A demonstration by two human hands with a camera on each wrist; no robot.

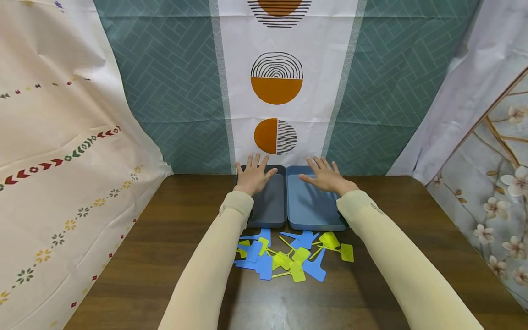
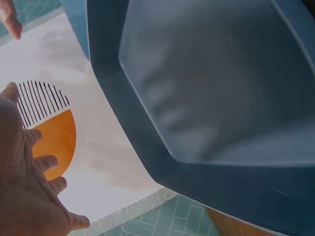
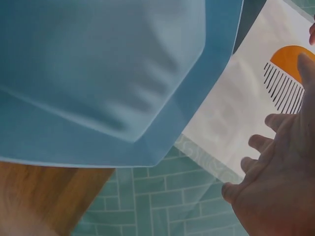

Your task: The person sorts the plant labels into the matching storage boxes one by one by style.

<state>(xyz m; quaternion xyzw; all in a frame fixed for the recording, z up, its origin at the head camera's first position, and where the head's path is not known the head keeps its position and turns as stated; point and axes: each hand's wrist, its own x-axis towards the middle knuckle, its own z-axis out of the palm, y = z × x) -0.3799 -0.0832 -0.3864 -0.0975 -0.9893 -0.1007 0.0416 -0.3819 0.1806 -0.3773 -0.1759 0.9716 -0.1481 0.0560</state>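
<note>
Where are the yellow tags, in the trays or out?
Out: the yellow tags lie among blue tags on the table, in front of both trays.

long cream sleeves [image 1: 206, 270] end in broad cuffs [image 1: 240, 200], with small dark lettering [image 1: 377, 209] close by.

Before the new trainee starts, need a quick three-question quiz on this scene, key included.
1. Fill in: in the head view, the left hand overlaps the gray tray, and the right hand overlaps the ____.
2. Multiple choice: where do the blue tags and yellow tags lie?
A) in the gray tray
B) on the table, on the person's side of the trays
C) behind the trays
3. True or false: the right hand grips one of the yellow tags.

Key:
1. blue tray
2. B
3. False: its fingers are spread and it holds nothing.
</note>
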